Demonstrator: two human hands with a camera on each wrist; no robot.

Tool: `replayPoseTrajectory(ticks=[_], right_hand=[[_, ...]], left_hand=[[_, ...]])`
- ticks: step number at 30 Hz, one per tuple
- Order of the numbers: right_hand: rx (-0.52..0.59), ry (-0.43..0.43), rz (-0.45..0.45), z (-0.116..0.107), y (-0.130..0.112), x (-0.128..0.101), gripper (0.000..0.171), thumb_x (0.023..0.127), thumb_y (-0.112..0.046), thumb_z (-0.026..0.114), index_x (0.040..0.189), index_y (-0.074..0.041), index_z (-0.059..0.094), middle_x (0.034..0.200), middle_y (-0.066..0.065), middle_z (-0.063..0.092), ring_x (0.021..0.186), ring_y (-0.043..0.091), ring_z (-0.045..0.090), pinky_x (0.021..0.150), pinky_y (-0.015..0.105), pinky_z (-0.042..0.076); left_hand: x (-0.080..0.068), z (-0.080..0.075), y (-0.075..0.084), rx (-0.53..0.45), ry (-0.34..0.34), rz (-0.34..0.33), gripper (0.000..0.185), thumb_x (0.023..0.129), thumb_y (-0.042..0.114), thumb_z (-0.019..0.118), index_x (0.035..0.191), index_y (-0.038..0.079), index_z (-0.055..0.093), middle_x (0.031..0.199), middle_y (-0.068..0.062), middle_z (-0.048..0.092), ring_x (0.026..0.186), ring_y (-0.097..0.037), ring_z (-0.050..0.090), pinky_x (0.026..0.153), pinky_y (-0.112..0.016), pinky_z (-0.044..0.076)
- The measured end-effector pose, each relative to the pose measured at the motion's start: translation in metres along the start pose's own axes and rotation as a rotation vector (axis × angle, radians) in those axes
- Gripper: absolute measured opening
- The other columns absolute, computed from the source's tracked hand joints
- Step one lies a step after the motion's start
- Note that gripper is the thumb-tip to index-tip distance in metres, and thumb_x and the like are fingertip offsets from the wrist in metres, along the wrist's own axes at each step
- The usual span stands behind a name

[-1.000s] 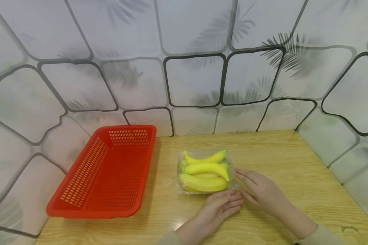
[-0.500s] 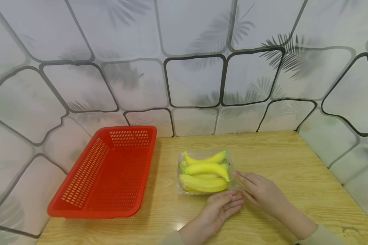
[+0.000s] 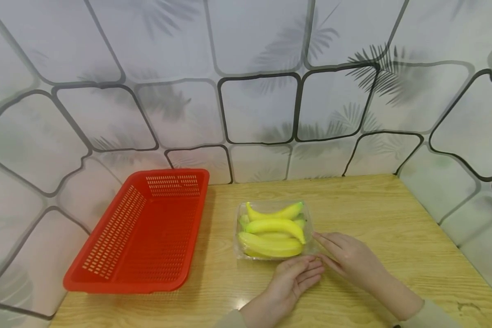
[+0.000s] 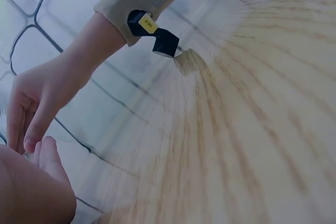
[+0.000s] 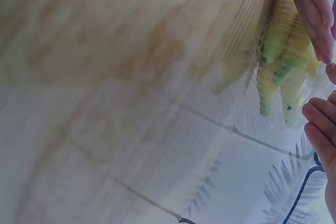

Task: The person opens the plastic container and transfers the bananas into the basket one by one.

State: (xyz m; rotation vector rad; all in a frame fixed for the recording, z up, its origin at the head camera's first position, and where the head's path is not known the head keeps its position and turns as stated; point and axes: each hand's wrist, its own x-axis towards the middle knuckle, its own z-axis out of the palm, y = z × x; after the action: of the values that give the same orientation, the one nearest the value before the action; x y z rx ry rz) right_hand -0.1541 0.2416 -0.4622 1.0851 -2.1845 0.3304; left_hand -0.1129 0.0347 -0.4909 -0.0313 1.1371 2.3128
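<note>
A clear, thin plastic clamshell tray [image 3: 311,248] of smooth yellow bananas [image 3: 274,224] sits mid-table on the grained wooden table [image 3: 373,205]. The bananas' long axes run nine to three o'clock, green tips toward three. The left hand [image 3: 293,280] at six and the right hand [image 3: 348,257] at four touch the tray's corner with relaxed, nearly straight fingers, gripping nothing. A red perforated plastic basket [image 3: 106,278] lies at nine.
</note>
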Motion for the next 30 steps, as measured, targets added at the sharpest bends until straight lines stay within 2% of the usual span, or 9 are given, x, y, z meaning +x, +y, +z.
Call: replayPoseTrajectory(ticks=[8,15,20,30], right_hand=[[0.009,0.015,-0.03,0.0016,0.0032,0.0033,0.06,0.115,-0.045,0.036,0.129,0.002,0.071,0.124,0.01,0.074,0.098,0.025,0.074,0.083,0.041,0.063],[0.023,-0.008,-0.068,0.0012,0.0034,0.0053,0.055,0.116,-0.038,0.035,0.134,0.002,0.069,0.133,0.012,0.072,0.109,0.025,0.074,0.09,0.037,0.061],[0.03,-0.02,-0.098,-0.0002,0.0032,0.0082,0.053,0.117,-0.034,0.034,0.133,0.001,0.071,0.134,0.011,0.073,0.109,0.022,0.075,0.09,0.034,0.061],[0.02,-0.04,-0.098,-0.0002,0.005,0.0081,0.058,0.117,-0.034,0.03,0.127,0.003,0.073,0.129,0.012,0.075,0.106,0.022,0.076,0.087,0.034,0.062]], left_hand=[[0.0004,0.0013,-0.0009,-0.004,0.023,0.002,0.038,0.112,0.012,0.05,0.14,-0.013,0.055,0.134,-0.019,0.07,0.126,-0.023,0.071,0.108,-0.03,0.058],[0.0027,0.0031,-0.0025,-0.01,0.06,0.005,0.036,0.112,0.012,0.05,0.138,-0.012,0.057,0.129,-0.016,0.073,0.12,-0.02,0.073,0.106,-0.028,0.059],[0.0037,0.0042,-0.0033,-0.018,0.078,0.006,0.036,0.111,0.013,0.051,0.136,-0.011,0.06,0.124,-0.014,0.075,0.118,-0.019,0.074,0.106,-0.029,0.059],[0.0053,0.0081,-0.0034,-0.039,0.108,0.007,0.035,0.11,0.012,0.053,0.136,-0.011,0.061,0.124,-0.015,0.075,0.118,-0.02,0.074,0.106,-0.029,0.059]])
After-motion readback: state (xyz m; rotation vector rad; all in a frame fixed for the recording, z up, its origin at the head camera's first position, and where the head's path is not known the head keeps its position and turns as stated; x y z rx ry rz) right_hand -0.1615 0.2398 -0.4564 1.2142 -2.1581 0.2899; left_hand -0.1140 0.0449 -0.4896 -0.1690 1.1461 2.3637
